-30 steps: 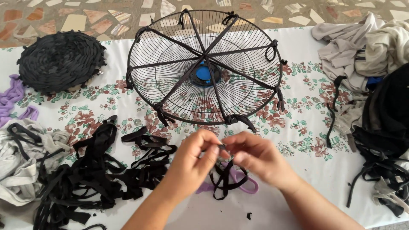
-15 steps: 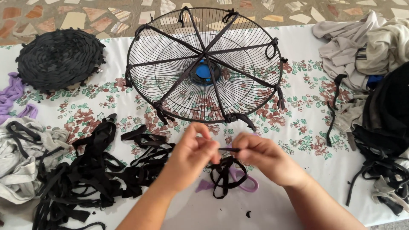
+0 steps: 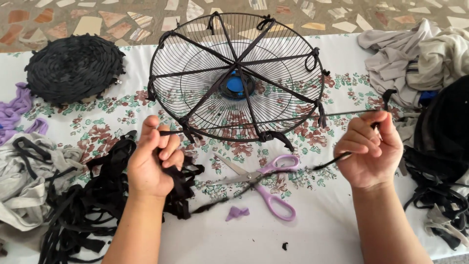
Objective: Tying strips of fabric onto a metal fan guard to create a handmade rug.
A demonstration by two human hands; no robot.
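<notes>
Fingers [image 3: 163, 146] of our left hand [image 3: 154, 164] and right hand [image 3: 369, 149] pinch one black strip [image 3: 244, 123] taut | scissors [image 3: 261, 183] lie between them | fan guard [image 3: 237, 78] toward surface's [image 3: 342, 225] far edge

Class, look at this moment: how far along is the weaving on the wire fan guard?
Done: black strips tied across the fan guard as spokes; a finished black woven round lies to the left. In hand: the left hand and right hand pull one black strip taut. Left: the guard's gaps are unwoven; a pile of black strips waits.
</notes>
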